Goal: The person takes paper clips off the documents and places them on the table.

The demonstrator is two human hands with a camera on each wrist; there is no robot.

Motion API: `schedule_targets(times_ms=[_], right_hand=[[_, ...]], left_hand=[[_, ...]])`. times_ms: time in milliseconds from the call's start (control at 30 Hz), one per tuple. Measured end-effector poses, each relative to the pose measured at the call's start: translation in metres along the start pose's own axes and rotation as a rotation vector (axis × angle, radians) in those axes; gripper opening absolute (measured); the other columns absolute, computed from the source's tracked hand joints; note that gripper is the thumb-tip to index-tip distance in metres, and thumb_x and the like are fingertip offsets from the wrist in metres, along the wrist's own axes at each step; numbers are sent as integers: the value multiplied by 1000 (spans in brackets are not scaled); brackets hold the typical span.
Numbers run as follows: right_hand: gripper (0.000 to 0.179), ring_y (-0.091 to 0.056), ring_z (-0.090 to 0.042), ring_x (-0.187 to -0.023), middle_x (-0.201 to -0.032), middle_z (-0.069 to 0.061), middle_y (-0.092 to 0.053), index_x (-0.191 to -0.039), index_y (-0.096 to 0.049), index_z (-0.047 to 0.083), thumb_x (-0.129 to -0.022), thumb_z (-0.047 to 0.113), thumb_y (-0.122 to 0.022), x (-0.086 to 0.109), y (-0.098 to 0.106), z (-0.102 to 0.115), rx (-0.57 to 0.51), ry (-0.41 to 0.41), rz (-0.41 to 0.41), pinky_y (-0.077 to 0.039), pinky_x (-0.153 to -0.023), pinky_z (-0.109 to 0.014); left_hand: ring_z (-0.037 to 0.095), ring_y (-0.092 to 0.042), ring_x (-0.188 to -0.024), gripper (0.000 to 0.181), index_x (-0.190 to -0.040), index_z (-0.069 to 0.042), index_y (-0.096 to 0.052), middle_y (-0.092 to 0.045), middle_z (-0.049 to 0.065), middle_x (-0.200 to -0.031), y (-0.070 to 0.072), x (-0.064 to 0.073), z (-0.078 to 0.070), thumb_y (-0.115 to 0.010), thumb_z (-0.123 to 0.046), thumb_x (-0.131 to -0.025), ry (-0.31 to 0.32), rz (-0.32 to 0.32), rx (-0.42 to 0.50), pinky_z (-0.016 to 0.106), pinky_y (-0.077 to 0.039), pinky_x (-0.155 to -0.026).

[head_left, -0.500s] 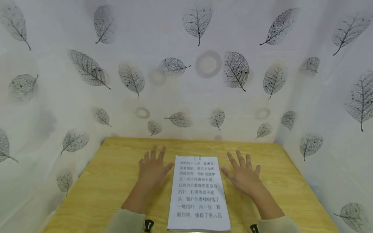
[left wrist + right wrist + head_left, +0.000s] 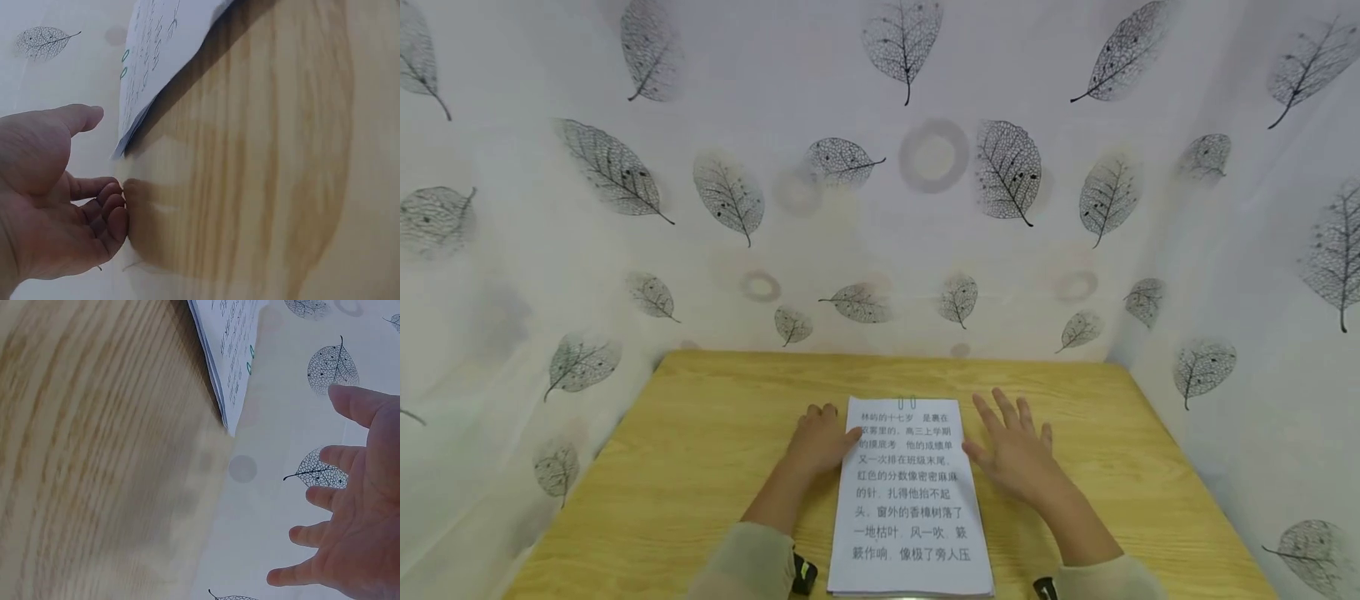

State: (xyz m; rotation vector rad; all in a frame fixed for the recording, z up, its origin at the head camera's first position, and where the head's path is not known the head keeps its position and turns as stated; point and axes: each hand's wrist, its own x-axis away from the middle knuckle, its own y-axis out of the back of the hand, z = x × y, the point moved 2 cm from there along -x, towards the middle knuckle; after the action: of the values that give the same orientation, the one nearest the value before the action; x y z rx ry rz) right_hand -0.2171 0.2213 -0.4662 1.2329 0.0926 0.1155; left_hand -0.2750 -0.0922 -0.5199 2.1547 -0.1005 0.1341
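A stack of white paper sheets (image 2: 910,577) printed with large Chinese characters lies upright on the table. Two green paper clips (image 2: 901,403) sit at its top edge. To its left is my left hand (image 2: 822,443), whose thumb overlaps the upper left edge in the head view. In the left wrist view its fingers (image 2: 114,215) bend loosely inward near the tabletop, and the thumb stands away from them with nothing between. My right hand (image 2: 1017,457) hovers beside the upper right edge, fingers spread and straight, palm empty in the right wrist view.
Under the paper is a yellow wood-grain table (image 2: 700,433). White curtains with a leaf print (image 2: 925,250) close it in at the back and on both sides. A black band (image 2: 803,575) shows at my left sleeve.
My left hand has come right and slightly down toward the paper, its straight fingers now bending in. The right hand has shifted slightly left. The head view has tilted a little.
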Motion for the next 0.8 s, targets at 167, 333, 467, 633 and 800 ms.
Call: schedule_targets(times_ms=[167, 333, 467, 633, 800], right_hand=[[77, -5, -58, -165, -182, -20, -15, -172, -31, 20, -107, 44, -65, -2, -6, 0, -16, -7, 11, -7, -120, -90], [71, -9, -58, -165, -180, -21, -22, -168, -39, 19, -106, 42, -66, -3, -7, 2, -5, -1, 16, -10, -121, -90], [68, -11, -58, -165, -179, -20, -25, -166, -44, 19, -106, 42, -66, -3, -8, 4, -2, 2, 24, -12, -121, -90], [63, -12, -58, -165, -178, -21, -27, -163, -49, 18, -106, 40, -66, -2, -9, 5, -28, 4, 38, -12, -121, -89], [57, -13, -59, -164, -177, -22, -30, -158, -54, 16, -107, 36, -66, -1, -7, 8, -59, 12, 58, -14, -122, -88]], left_hand=[[39, -63, -115, 76, -137, 8, -54, -60, 26, -128, -8, -4, -2, -80, -49, -95, 40, -19, 22, 54, -56, -103], [35, -62, -109, 71, -129, 2, -61, -63, 21, -122, -10, -3, -5, -90, -45, -86, 91, -47, 66, 51, -56, -95], [35, -61, -107, 63, -124, 1, -66, -64, 20, -119, -8, -1, -10, -92, -40, -84, 105, -67, 76, 52, -54, -94], [30, -63, -98, 56, -123, -1, -64, -67, 15, -111, -8, 1, -14, -91, -34, -87, 98, -61, 96, 47, -54, -90], [25, -66, -92, 51, -131, -4, -56, -71, 12, -110, -10, -1, -9, -84, -26, -95, 75, -36, 185, 41, -58, -84]])
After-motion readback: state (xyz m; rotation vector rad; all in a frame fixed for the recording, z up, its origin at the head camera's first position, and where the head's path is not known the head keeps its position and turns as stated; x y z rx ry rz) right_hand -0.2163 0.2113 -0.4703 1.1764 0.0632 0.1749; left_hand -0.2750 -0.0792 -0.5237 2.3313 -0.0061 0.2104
